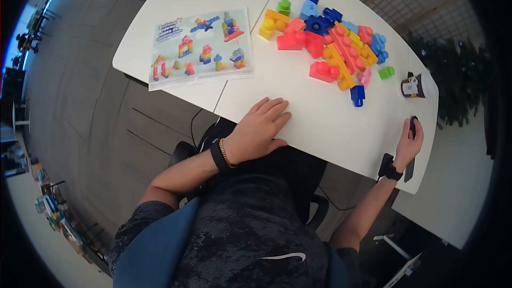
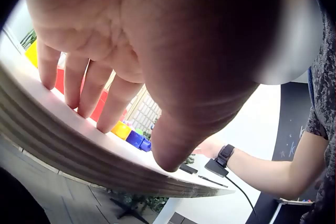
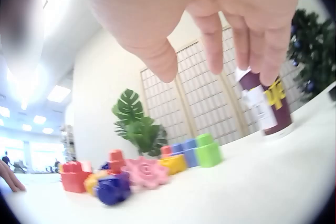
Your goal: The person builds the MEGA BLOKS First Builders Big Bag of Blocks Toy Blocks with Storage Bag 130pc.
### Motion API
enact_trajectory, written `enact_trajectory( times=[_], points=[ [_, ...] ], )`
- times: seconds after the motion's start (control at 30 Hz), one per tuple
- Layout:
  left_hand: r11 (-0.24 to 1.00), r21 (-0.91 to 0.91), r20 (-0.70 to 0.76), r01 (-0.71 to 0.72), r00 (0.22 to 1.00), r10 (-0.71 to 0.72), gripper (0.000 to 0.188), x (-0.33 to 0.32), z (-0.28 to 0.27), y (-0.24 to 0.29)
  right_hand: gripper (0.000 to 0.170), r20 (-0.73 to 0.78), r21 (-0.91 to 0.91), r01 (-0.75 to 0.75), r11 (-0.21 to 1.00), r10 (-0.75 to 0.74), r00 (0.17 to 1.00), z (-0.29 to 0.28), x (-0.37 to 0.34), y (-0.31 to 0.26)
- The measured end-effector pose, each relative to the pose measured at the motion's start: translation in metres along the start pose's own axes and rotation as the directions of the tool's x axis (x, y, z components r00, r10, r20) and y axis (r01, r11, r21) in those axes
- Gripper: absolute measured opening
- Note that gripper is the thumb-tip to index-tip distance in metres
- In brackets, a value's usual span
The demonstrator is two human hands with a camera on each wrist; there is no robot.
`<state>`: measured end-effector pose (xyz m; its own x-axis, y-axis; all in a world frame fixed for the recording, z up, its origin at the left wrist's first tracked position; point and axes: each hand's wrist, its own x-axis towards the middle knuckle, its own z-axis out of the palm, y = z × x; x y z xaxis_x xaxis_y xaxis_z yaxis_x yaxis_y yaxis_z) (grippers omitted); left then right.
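Observation:
My left hand (image 1: 258, 130) rests at the table's near edge, fingers extended, with fingertips on the white top in the left wrist view. Over at the right end, my right hand (image 1: 409, 141) is at a small black object (image 1: 414, 124), which shows between thumb and fingers in the head view. In the right wrist view its fingers hang loosely with nothing visible in them. A pile of colourful toy building blocks (image 1: 341, 48) lies beyond the hands. Nearest in the pile are a dark blue block (image 1: 357, 96) and a red block (image 1: 324, 71).
A printed sheet of block models (image 1: 200, 48) lies at the left. A paper cup (image 1: 413, 86) lies on its side in the head view, near the right edge. Beside my right wrist is a flat dark object (image 1: 409, 170). A green block (image 1: 386, 72) sits apart from the pile.

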<state>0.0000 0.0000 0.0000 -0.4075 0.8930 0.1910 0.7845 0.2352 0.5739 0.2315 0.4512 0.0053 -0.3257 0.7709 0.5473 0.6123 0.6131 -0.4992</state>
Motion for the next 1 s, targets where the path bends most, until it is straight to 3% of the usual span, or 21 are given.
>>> enact_trajectory(
  times=[0.03,0.07,0.13,0.17,0.23,0.47,0.53,0.8,0.87,1.0],
  points=[
    [1.000,-0.004,0.018,-0.007,1.000,0.007,0.071,0.000,-0.001,0.001,0.041,0.096,0.314,-0.028,0.949,-0.002,0.995,0.004,-0.004,-0.017],
    [1.000,-0.011,0.041,-0.023,0.999,0.024,0.073,0.001,-0.002,0.001,0.041,0.101,0.318,-0.024,0.948,-0.008,0.995,0.007,-0.009,-0.044],
    [0.999,-0.012,0.062,-0.034,0.997,0.035,0.076,0.001,-0.005,0.001,0.032,0.260,0.497,0.114,0.860,-0.272,0.926,0.013,-0.017,-0.102],
    [0.999,-0.013,0.082,-0.046,0.995,0.047,0.078,0.002,-0.006,0.000,0.032,0.257,0.492,0.116,0.863,-0.272,0.928,0.019,-0.019,-0.118],
    [0.998,-0.017,0.104,-0.054,0.993,0.055,0.081,0.001,-0.007,-0.002,0.030,0.286,0.438,0.264,0.860,-0.411,0.865,0.033,-0.021,-0.143],
    [0.997,-0.043,0.125,-0.065,0.990,0.070,0.084,-0.001,-0.008,-0.005,0.028,0.418,0.373,0.299,0.878,-0.447,0.791,0.068,-0.029,-0.189],
    [0.996,-0.056,0.128,-0.071,0.989,0.078,0.084,-0.001,-0.008,-0.005,0.028,0.384,0.397,0.399,0.827,-0.544,0.746,0.077,-0.031,-0.186],
    [0.993,-0.094,0.148,-0.070,0.986,0.083,0.085,0.004,-0.006,-0.008,0.029,0.412,0.340,0.407,0.847,-0.524,0.746,0.088,-0.035,-0.180],
    [0.994,-0.090,0.164,-0.064,0.983,0.079,0.085,0.005,-0.005,-0.006,0.030,0.465,0.378,0.304,0.875,-0.463,0.755,0.088,-0.037,-0.183],
    [0.994,-0.091,0.176,-0.060,0.982,0.076,0.087,0.006,-0.003,-0.002,0.029,0.476,0.353,0.298,0.887,-0.445,0.758,0.090,-0.040,-0.185]
  ],
)
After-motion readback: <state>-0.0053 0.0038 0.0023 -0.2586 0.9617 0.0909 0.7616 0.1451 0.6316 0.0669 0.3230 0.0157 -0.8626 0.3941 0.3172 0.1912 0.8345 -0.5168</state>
